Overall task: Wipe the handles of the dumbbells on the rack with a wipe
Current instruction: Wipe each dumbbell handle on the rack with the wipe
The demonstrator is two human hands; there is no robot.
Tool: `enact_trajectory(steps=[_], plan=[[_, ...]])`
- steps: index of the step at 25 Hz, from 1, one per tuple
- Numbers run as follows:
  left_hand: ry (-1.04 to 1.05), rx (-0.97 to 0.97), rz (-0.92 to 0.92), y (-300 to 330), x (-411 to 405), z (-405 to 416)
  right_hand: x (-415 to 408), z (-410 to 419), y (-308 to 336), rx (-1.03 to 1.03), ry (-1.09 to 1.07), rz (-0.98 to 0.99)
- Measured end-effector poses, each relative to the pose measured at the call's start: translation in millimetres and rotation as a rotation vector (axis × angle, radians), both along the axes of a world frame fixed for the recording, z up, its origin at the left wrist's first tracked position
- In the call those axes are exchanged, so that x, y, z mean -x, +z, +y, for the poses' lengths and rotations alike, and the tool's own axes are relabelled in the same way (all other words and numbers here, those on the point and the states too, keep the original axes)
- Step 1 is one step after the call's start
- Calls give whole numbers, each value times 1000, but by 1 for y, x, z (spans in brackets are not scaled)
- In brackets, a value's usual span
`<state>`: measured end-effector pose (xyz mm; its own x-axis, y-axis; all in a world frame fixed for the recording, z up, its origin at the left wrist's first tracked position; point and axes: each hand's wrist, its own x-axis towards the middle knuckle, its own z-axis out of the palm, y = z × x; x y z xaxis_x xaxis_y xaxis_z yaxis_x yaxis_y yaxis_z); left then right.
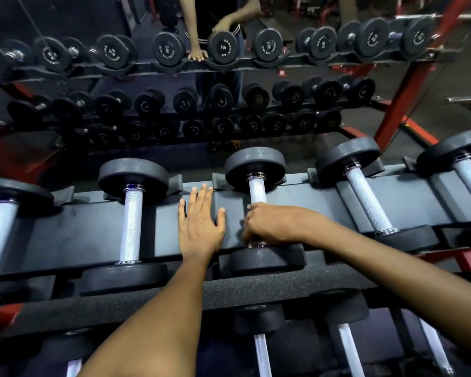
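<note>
At frame centre, the right hand (269,227) curls its fingers around a dumbbell handle (257,189); no wipe is visible. The left hand (200,221) rests flat, fingers spread, on the rack (93,232).

1. We see a mirror (65,17) filling the wall behind, with a reflected row of black weights across it.
2. We see a person's reflection (218,12) at the top middle of the mirror, cut off above the torso.
3. We see a red frame (408,88) slanting up at the right.
4. We see dark speckled floor (446,115) at the far right.
5. We see a chrome bar (465,99) near the right edge, beside the red frame.
</note>
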<state>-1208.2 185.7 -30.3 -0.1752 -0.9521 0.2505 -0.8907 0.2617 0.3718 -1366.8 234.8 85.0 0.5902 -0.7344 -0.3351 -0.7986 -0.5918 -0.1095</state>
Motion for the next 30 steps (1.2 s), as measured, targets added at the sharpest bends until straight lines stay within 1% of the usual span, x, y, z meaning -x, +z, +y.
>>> enact_trajectory(steps=[1,3,6,8,9,10,11,12,13,14,15,16,17,18,19,20,22,24,25,27,29,30], plan=[[2,5,5,1,1,1,11,2,-2,-29,7,-25],[5,13,7,1,1,0,22,9,-1,-65,-48,-131],[1,4,20,1,0,0,25,16,-1,-18,-71,-214],[-3,5,23,2,1,1,43,26,2,-69,-141,-261],[-1,5,27,2,0,1,57,31,1,-99,-194,-256],[2,5,32,2,0,0,71,36,-1,-114,-267,-209],[3,6,37,2,0,1,83,40,-7,-85,-367,-156],[1,5,38,2,0,1,89,41,-14,-18,-501,-180],[-2,4,39,2,0,1,89,39,-22,28,-656,-314],[-2,3,39,2,0,1,80,36,-31,-53,-804,-529],[0,5,39,2,0,1,66,33,-37,-272,-897,-758],[0,7,39,2,0,1,52,30,-43,-543,-941,-929],[-1,8,39,2,0,1,44,25,-52,-735,-954,-1041],[0,6,38,2,0,1,43,20,-61,-848,-954,-1108],[3,5,38,2,0,0,47,14,-66,-918,-922,-1138],[4,2,37,2,0,0,56,10,-70,-974,-882,-1155],[5,1,36,2,1,1,70,4,-73,-1035,-904,-1175],[8,6,39,2,0,-1,67,3,-74,-1175,-887,-1279],[10,5,37,2,0,-2,60,6,-71,-1203,-877,-1309],[10,5,32,1,1,0,52,11,-68,-1137,-898,-1302],[7,-3,36,1,0,0,56,11,-57,-1092,-925,-1245],[9,-2,38,1,0,0,59,6,-51,-1049,-968,-1251]])
